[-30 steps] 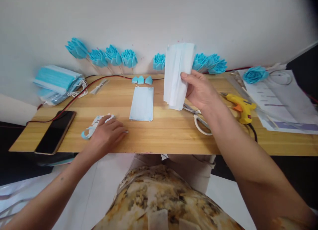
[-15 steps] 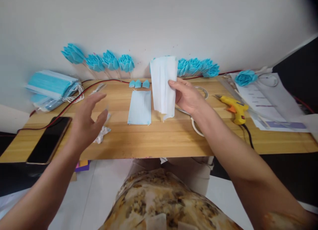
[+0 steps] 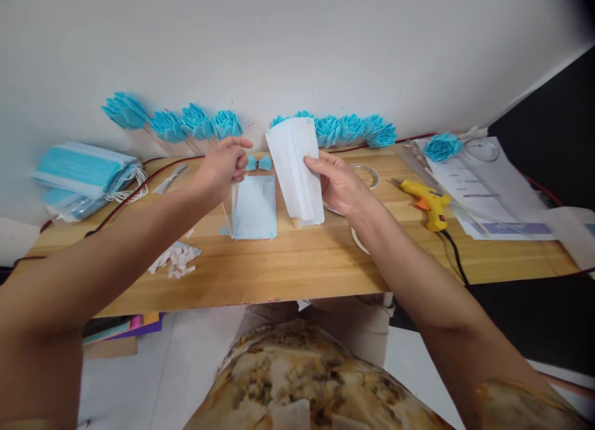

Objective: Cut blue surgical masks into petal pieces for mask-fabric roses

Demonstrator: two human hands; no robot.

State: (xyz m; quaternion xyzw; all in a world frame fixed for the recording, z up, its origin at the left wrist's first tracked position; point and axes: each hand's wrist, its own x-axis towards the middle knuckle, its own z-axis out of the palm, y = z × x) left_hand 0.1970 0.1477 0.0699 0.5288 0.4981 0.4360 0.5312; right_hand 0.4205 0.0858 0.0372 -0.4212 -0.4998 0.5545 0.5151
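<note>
My right hand [image 3: 341, 185] is closed on a white unfolded mask sheet [image 3: 294, 166] and holds it upright above the table. My left hand [image 3: 223, 166] reaches to the back of the wooden table [image 3: 302, 263]. Its fingers are curled in a pinch at the left end of a row of small blue folded pieces [image 3: 259, 162], two of which show beside the fingertips. A flat light blue mask [image 3: 254, 207] lies on the table between my hands. A thin strip hangs from below my left hand to the mask's left corner.
Blue paper-like flowers [image 3: 195, 121] line the wall. A stack of blue masks [image 3: 79, 173] sits far left, white scraps [image 3: 176, 259] front left. A yellow glue gun [image 3: 430, 197], a tape ring [image 3: 369, 173] and papers [image 3: 488, 188] lie to the right.
My left hand rose from the scraps at the front left, swung open through the air, then closed at the small blue pieces at the back. My right hand brought the white sheet leftward and lower.
</note>
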